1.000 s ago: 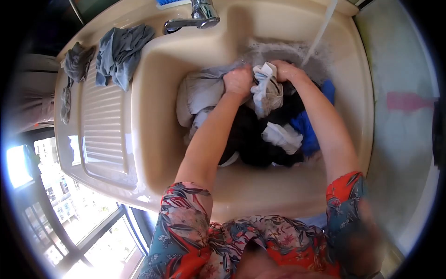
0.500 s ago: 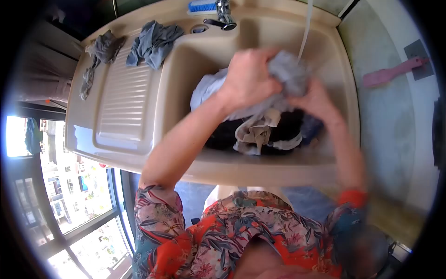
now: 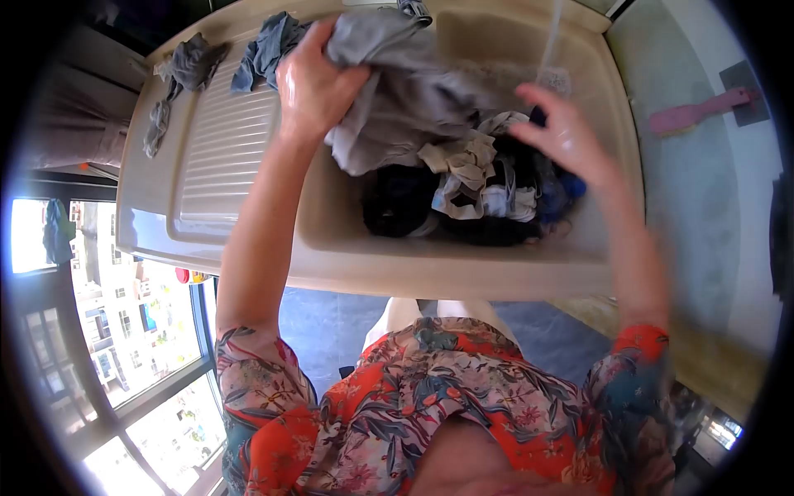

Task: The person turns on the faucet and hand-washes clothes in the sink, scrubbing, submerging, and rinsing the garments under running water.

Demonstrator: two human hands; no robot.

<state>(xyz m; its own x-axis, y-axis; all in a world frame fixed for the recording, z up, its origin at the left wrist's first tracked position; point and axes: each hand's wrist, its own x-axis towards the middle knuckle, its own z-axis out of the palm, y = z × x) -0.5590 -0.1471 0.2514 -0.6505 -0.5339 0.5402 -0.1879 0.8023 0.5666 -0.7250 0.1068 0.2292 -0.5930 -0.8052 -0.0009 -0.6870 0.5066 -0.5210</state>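
- A dark gray cloth (image 3: 198, 64) lies on the ribbed board (image 3: 219, 153), left of the sink (image 3: 463, 269).
- A blue-gray cloth (image 3: 271, 54) lies on that board too, closer to the sink.
- The left hand (image 3: 316, 89), above the sink's left edge, pinches a big gray cloth (image 3: 397, 107) between thumb and fingers. The cloth hangs over the sink's left part.
- Black clothes (image 3: 401, 198) lie in the sink.
- A cream cloth (image 3: 465, 169) lies in the sink's middle.
- Water (image 3: 552, 37) runs down at the sink's back right.
- The right hand (image 3: 566, 136) is over the sink's right part, thumb and fingers spread, grip loose.
- A pink brush (image 3: 699, 114) hangs right of the sink.
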